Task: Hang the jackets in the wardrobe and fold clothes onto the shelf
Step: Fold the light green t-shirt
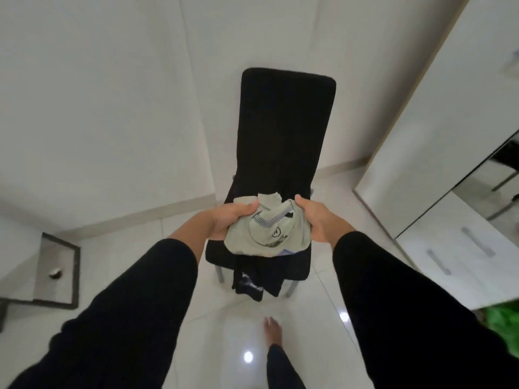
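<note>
Both your left hand (233, 217) and right hand (317, 217) hold the bunched shirt (266, 234), fingers curled. Shake it flat over the chair (283, 130), then fold.

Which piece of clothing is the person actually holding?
The pale green garment, gripped by both hands; the dark clothes hang untouched over the chair seat's front edge.

Head camera looks steeply down, close over both forearms, facing a chair (283, 141).
</note>
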